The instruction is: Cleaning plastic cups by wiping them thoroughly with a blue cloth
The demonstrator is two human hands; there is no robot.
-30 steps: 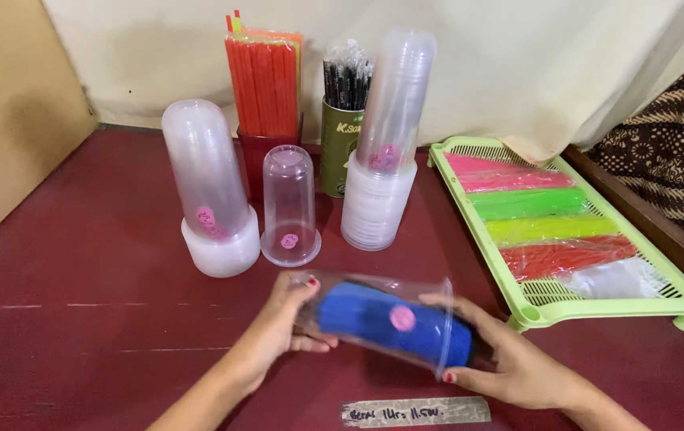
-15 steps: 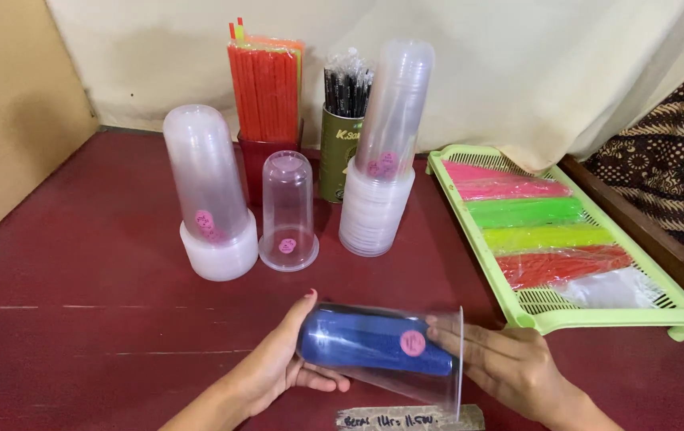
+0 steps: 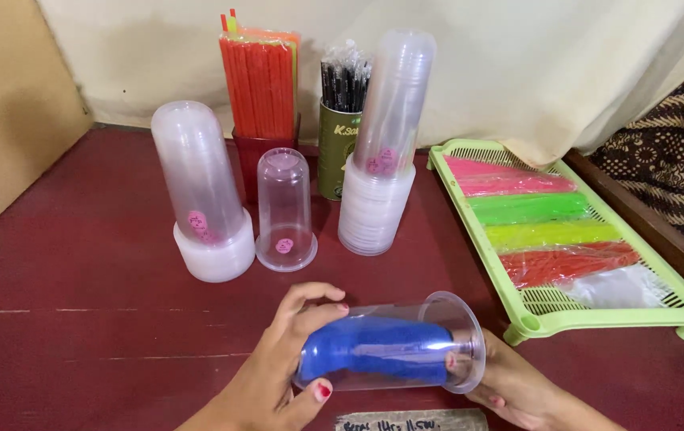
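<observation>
Holding a clear plastic cup (image 3: 394, 347) on its side low over the dark red surface (image 3: 78, 319), I have my left hand (image 3: 290, 367) wrapped around its closed end, thumb underneath and fingers curled over the top. My right hand (image 3: 517, 391) sits at the open rim, mostly hidden behind the cup, fingers cupped against it. Inside the cup lies a blue rolled thing (image 3: 378, 355), filling most of its length.

Just beyond my hands a single clear cup (image 3: 284, 209) stands upside down, with a tall upturned stack of cups (image 3: 202, 191) on a white base to its left and a second, leaning stack (image 3: 382, 152) to its right. Behind them stand a bundle of orange straws (image 3: 260, 80) in a red holder and a green tin of wrapped black straws (image 3: 343, 120). Off to the right, well apart from the cup I hold, a pale green slotted tray (image 3: 533, 327) carries packets of pink, green, yellow and red straws. A labelled strip (image 3: 413, 421) lies at the near edge, just below the cup
</observation>
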